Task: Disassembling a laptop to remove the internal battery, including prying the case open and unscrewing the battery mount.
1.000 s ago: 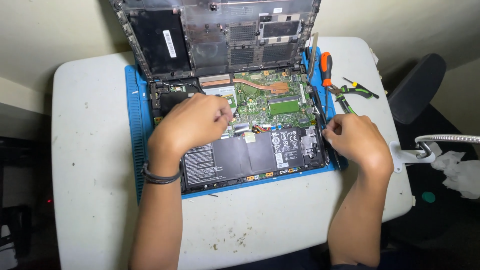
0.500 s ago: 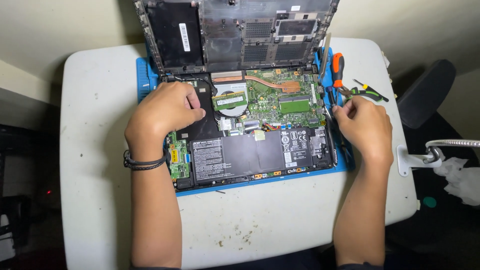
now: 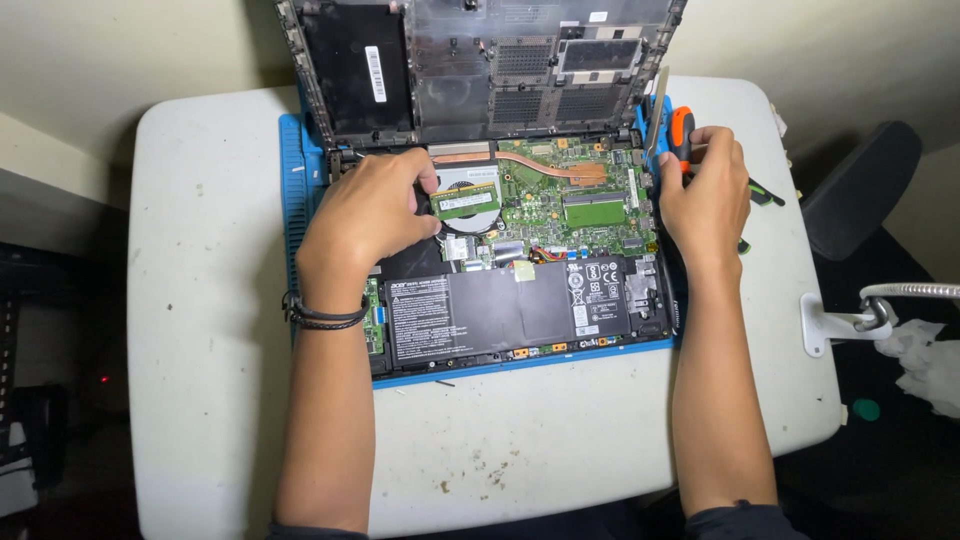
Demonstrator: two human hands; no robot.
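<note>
The left hand (image 3: 370, 215) pinches a green memory stick (image 3: 466, 201) over the open laptop (image 3: 520, 290). The right hand (image 3: 705, 195) grips an orange-handled screwdriver (image 3: 681, 130).

A white table (image 3: 560, 450) with rounded corners, its top scuffed and speckled with small dark crumbs. A blue work mat (image 3: 297, 170) lies flat on it, showing as a strip beyond the left hand's (image 3: 365, 215) knuckles and along the near edge below both wrists. An orange-handled screwdriver (image 3: 681, 130) lies at the right hand's (image 3: 705, 195) fingertips, with green-handled pliers (image 3: 765, 193) just past them.
</note>
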